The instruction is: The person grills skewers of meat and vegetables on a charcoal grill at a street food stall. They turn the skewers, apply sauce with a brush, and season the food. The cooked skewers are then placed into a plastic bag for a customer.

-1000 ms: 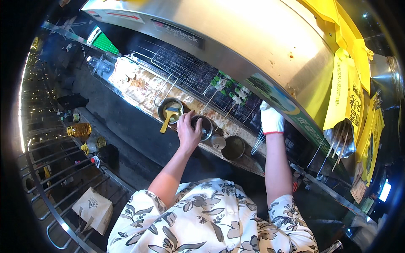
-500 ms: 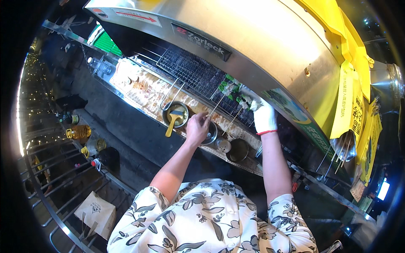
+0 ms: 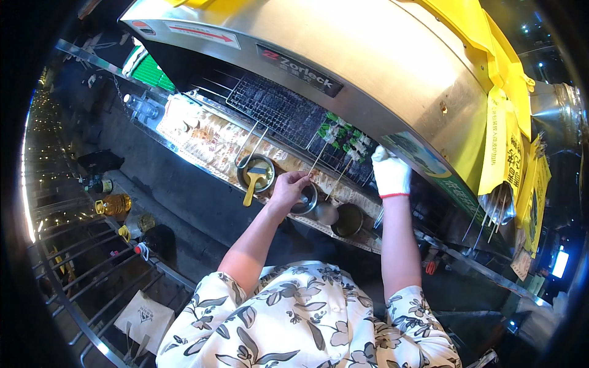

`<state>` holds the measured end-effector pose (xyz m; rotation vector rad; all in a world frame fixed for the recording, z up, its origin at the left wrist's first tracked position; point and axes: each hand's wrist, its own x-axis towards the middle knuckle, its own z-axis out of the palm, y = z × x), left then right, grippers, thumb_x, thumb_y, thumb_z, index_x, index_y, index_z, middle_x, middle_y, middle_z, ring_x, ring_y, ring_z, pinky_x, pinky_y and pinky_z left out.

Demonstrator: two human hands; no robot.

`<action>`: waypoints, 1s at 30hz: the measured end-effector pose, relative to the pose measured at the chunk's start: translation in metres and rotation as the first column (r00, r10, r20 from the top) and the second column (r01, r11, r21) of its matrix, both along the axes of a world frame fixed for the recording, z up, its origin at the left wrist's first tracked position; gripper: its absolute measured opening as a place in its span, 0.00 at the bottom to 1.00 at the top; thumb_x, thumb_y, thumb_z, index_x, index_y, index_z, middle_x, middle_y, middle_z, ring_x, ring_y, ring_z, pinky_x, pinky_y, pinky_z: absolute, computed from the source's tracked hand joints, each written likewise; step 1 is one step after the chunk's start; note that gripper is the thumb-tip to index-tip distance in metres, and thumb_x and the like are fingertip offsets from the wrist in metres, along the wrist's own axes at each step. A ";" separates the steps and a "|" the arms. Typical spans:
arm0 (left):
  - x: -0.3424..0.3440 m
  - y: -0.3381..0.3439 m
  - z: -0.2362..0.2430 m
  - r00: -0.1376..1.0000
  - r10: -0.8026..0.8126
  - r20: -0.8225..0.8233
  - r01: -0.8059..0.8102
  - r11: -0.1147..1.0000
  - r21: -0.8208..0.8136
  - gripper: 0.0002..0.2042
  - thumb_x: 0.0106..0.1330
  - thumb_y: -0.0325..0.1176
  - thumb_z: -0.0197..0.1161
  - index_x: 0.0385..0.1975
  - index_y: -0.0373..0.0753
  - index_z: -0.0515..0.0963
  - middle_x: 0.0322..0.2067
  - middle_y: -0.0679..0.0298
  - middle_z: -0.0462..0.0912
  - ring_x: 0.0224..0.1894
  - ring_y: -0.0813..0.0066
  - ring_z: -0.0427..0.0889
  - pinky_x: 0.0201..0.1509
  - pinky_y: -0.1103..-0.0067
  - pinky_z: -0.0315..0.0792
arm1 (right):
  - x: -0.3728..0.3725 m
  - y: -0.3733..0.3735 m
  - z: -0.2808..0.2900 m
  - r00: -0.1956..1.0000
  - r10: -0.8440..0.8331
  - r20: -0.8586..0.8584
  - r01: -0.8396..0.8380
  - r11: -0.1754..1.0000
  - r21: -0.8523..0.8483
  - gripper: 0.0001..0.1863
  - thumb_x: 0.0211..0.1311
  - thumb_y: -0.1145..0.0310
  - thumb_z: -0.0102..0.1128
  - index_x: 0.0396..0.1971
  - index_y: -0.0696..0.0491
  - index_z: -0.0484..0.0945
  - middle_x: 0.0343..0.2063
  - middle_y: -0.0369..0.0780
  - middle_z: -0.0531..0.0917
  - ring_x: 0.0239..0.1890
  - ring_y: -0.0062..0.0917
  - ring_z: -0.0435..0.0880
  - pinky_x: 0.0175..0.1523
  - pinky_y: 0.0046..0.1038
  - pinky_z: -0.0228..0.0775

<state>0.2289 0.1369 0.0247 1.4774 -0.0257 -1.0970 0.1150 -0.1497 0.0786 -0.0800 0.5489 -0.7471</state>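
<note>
far to your left is a bottle of golden oil [image 3: 113,204], and a clear bottle [image 3: 144,109] is at the left end of the bench [image 3: 208,132]. farther right, a metal pot [image 3: 267,161] holds a yellow-handled brush [image 3: 251,189]. just beside it, your bare left hand [image 3: 291,189] has its fingers together, clamped on the bare end of a skewer [image 3: 315,161], whose green and white food [image 3: 331,132] lies over the grill [image 3: 270,110]. a metal bowl [image 3: 307,201] is partly behind that hand, then a dark bowl [image 3: 348,221]. a second skewer [image 3: 339,178] lies near, stick toward you. your gloved right hand [image 3: 391,174] is just right of the food, fingers curled; whether they grip anything cannot be told. farthest right, a yellow bag [image 3: 504,150] holds thin sticks [image 3: 496,214]
</note>
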 end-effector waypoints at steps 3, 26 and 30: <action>-0.004 0.008 0.011 0.999 0.048 0.018 -0.047 0.997 -0.062 0.11 0.71 0.31 0.67 0.46 0.29 0.84 0.36 0.64 0.87 0.37 0.81 0.81 0.42 0.80 0.75 | -0.020 0.025 0.042 0.970 0.023 -0.242 -0.030 0.999 -0.023 0.12 0.77 0.64 0.47 0.44 0.54 0.77 0.22 0.36 0.66 0.26 0.29 0.71 0.31 0.30 0.70; -0.007 0.011 0.038 0.619 -0.142 0.773 -0.079 0.967 0.241 0.15 0.63 0.30 0.70 0.49 0.34 0.82 0.40 0.52 0.81 0.41 0.57 0.84 0.46 0.68 0.78 | 0.019 0.002 -0.021 0.692 -0.110 -0.713 -0.613 0.433 -0.661 0.11 0.76 0.64 0.51 0.49 0.51 0.79 0.39 0.40 0.80 0.36 0.27 0.76 0.39 0.30 0.69; -0.016 0.018 0.053 0.445 -0.084 0.891 -0.103 0.984 0.145 0.17 0.62 0.29 0.71 0.51 0.35 0.80 0.42 0.54 0.81 0.41 0.55 0.83 0.46 0.68 0.78 | 0.027 0.031 0.001 0.873 0.086 -0.479 -0.265 0.910 -0.319 0.07 0.73 0.75 0.56 0.46 0.55 0.79 0.33 0.36 0.80 0.32 0.21 0.78 0.31 0.23 0.68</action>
